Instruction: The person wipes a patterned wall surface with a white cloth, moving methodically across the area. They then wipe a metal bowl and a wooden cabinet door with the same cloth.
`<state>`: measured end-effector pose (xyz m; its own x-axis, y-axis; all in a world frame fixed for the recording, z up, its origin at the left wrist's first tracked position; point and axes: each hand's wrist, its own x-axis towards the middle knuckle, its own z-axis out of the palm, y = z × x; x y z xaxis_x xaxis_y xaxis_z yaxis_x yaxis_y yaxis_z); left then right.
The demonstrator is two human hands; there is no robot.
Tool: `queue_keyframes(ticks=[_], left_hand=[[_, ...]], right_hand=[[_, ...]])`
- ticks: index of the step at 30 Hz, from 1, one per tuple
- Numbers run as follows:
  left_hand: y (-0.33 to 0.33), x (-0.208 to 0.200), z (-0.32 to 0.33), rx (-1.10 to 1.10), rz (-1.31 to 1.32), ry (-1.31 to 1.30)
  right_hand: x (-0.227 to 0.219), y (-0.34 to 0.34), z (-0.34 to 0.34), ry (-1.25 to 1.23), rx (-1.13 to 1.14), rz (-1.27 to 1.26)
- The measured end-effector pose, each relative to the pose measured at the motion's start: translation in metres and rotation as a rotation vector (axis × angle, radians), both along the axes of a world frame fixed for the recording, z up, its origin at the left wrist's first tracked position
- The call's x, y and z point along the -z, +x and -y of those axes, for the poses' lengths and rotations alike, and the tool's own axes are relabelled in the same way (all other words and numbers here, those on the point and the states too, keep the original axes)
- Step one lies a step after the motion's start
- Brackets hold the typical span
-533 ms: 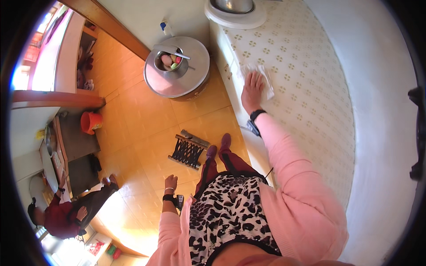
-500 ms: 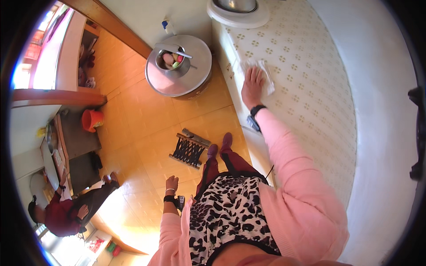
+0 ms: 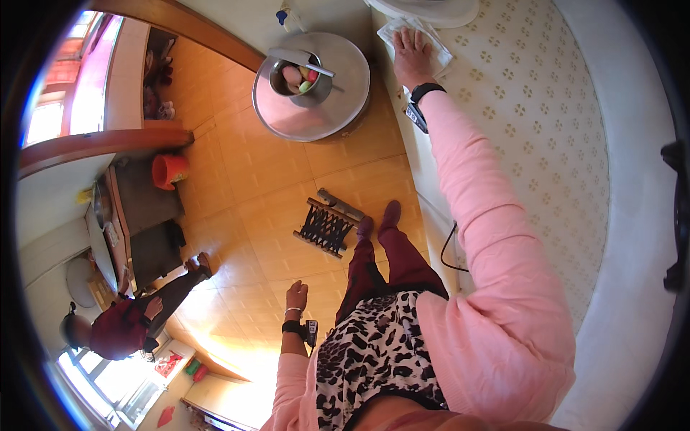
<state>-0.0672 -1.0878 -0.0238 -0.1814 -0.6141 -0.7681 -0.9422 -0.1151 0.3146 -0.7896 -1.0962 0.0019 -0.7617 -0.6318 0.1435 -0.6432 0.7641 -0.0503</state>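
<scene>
Two hands (image 3: 413,65) (image 3: 297,296), one white cloth (image 3: 440,56)

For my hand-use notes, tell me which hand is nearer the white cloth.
Right. The right hand rests on the white cloth; the left hand is well apart from it, off to the left over the orange floor.

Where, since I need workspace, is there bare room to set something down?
The patterned countertop is bare between the pink right sleeve and the white wall. Its far end is crowded: the right hand rests on a white cloth beside a round white base. A metal pot and knife crowd the middle of the round metal lid.
</scene>
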Motion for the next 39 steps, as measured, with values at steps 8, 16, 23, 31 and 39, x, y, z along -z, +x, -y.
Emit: queue_keyframes(ticks=[8,16,23,31,39], left_hand=[[-0.006,0.025,0.036,0.242,-0.087,-0.073],[-0.020,0.080,0.107,0.563,-0.150,-0.024],[-0.099,0.079,0.128,1.409,0.081,-0.070],[-0.143,0.028,0.067,0.760,-0.367,0.067],[-0.078,0.030,-0.042,0.834,-0.078,0.067]], right_hand=[[-0.011,0.065,-0.068,-0.059,-0.014,-0.028],[-0.031,0.231,-0.211,-0.152,0.236,0.080],[-0.046,0.367,-0.327,-0.145,0.461,0.075],[-0.038,0.463,-0.407,-0.007,0.586,0.049],[-0.033,0.626,-0.560,-0.033,0.680,0.055]])
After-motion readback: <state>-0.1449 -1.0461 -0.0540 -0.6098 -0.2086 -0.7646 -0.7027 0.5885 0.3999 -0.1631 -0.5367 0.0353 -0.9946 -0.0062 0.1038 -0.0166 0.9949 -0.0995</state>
